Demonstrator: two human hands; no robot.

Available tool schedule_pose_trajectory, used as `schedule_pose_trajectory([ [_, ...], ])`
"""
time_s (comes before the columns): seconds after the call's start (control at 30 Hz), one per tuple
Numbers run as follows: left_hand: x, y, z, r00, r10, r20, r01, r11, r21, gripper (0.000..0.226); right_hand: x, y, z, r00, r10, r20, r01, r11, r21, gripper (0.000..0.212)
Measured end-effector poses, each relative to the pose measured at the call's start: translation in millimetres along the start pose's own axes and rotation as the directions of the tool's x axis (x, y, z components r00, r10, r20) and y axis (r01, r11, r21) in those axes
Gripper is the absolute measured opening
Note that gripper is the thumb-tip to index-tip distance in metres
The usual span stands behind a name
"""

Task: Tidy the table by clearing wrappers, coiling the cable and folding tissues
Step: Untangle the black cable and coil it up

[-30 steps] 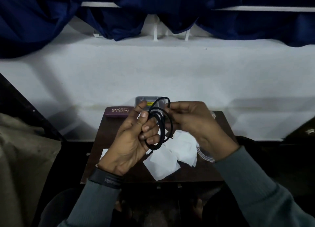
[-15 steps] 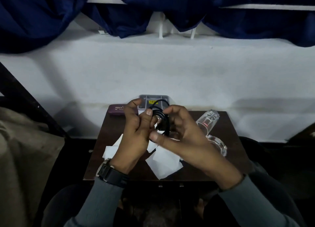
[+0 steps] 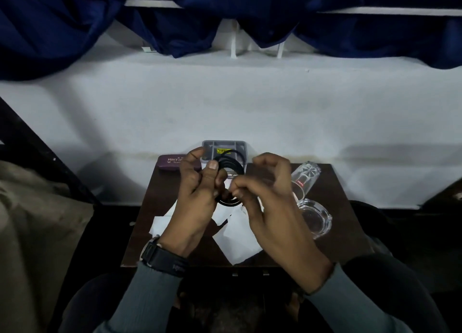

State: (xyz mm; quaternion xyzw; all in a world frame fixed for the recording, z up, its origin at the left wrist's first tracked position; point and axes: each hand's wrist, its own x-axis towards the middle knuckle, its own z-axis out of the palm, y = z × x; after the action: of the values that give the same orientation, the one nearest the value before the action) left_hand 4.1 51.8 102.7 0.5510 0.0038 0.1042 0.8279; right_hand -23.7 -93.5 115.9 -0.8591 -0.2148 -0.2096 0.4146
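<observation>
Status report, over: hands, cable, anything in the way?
Left hand grips cable coil. Right hand pinches cable at coil. Tissues lie loose on table beneath. Glass on its side at right.

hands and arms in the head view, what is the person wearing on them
The left hand and right hand are bare, no gloves. A black wristwatch with a wide dark strap sits on the left wrist. Long grey sleeves cover both arms to the wrists: left sleeve, right sleeve.
</observation>
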Motion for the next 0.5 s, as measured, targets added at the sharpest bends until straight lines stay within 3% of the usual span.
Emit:
schedule_pose_trajectory([
  [0.1,5,4,-6,0.998,-0.016,-0.061,0.012,0.997,-0.075,0.02,-11,-5,-7,0.999,-0.021,-0.046,0.023,0.998,0.052,0.017],
  [0.2,5,4,-7,1.0,0.023,-0.021,-0.025,0.994,-0.103,0.016,-5,-7,-7,0.965,0.252,-0.072,-0.227,0.941,0.252,0.006],
  [0.3,1,0,-1,0.995,0.092,-0.028,-0.093,0.994,-0.056,0.021,6,-7,1,0.901,0.43,-0.047,-0.401,0.87,0.287,0.027],
  [0.37,-1,-2,1,0.994,0.095,-0.048,-0.096,0.995,-0.036,0.02,10,-7,10,0.855,0.516,0.039,-0.496,0.795,0.35,0.031],
  [0.43,-3,-2,3,0.996,0.083,-0.031,-0.085,0.995,-0.054,0.02,15,-4,14,0.786,0.582,0.209,-0.595,0.619,0.512,0.035],
  [0.5,-3,-2,3,0.995,0.098,0.002,-0.098,0.994,-0.054,0.023,20,-1,12,0.781,0.529,0.332,-0.606,0.515,0.606,0.031],
])
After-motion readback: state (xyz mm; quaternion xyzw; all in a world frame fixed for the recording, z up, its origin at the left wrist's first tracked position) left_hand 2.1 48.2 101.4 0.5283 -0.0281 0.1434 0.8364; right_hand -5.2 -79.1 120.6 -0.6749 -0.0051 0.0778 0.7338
